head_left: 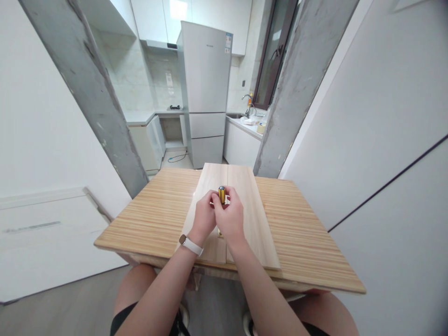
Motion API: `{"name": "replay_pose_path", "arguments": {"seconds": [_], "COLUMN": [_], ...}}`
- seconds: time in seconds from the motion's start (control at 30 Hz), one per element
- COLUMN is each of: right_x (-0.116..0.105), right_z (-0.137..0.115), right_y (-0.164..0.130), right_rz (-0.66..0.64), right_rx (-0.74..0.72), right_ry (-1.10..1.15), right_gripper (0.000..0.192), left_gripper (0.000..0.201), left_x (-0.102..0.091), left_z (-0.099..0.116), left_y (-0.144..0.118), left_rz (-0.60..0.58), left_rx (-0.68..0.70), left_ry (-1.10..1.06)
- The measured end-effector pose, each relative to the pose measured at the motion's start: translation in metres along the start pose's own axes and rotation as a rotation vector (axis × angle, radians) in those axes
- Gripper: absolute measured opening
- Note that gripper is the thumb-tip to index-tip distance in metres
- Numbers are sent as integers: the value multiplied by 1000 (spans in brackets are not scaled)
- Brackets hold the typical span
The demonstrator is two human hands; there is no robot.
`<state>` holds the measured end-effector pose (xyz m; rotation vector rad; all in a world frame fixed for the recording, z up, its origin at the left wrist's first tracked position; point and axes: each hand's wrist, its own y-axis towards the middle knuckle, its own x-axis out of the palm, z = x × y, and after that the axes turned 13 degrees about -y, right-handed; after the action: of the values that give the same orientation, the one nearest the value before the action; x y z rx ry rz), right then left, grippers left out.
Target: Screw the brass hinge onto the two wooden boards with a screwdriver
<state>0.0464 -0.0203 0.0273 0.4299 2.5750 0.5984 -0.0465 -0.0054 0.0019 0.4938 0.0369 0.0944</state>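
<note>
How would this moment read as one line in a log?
left hand: on screwdriver handle | right hand: on same handle | screwdriver: upright over seam of two pale boards | boards: flat on striped wooden table

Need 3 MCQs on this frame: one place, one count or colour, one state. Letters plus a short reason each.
1. Where do the pale wooden boards lie?
A. on the striped wooden table
B. on the floor
C. against the white fridge

2. How many boards lie side by side?
A. one
B. two
C. four

3. How is the yellow-and-black screwdriver handle held?
A. lying loose on the table
C. by one hand only
B. gripped by both hands, standing upright

Answers:
1 A, the boards rest flat on the tabletop.
2 B, one seam runs between two planks.
3 B, the left hand and right hand close around it above the boards.
</note>
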Motion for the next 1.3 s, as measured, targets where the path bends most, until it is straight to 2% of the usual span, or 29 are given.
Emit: {"name": "replay_pose_path", "arguments": {"seconds": [0.1, 0.2, 0.27, 0.33, 0.43, 0.53, 0.7, 0.8, 0.87, 0.93, 1.0, 1.17, 1.3], "right_x": [-7, -16, -21, -24, -27, -31, -45, -58, -69, -80, -89, -102, -109], "right_z": [4, 11, 16, 19, 24, 25, 15, 5, 2, 4, 10, 33, 48], "right_y": [8, 23, 30, 35, 37, 37, 39, 41, 39, 34, 25, 1, -9], "right_rz": [-23, -167, -255, -312, -353, -391, -493, -432, -367, -313, -275, -210, -67], "right_rx": [-53, -48, -50, -47, -53, -77, -99, -121, -124, -106, -71, 9, 72], "right_ry": [-54, 0, 53, 109, 148, 165, 197, 247, 270, 291, 308, 315, 318], "right_gripper": [16, 18, 25, 31, 28, 23, 31, 32, 30, 29, 28, 29, 31], "left_gripper": [25, 36, 41, 42, 36, 27, 20, 22, 23, 20, 17, 17, 22], "left_x": [-7, -19, -24, -25, -20, -15, -14, -19, -25, -35, -44, -58, -59], "left_z": [-7, -20, -29, -35, -39, -37, -33, -39, -47, -58, -68, -82, -87], "left_y": [-2, -6, -11, -15, -18, -17, -15, -13, -7, 2, 11, 26, 23], "left_rz": [-82, -245, -314, -345, -368, -366, -376, -325, -226, -116, -56, -63, -105], "left_rx": [-42, -97, -126, -137, -112, -77, -61, -34, -38, -92, -169, -195, -193], "left_ry": [-30, 38, 96, 121, 141, 194, 236, 228, 201, 174, 174, 272, 366]}}
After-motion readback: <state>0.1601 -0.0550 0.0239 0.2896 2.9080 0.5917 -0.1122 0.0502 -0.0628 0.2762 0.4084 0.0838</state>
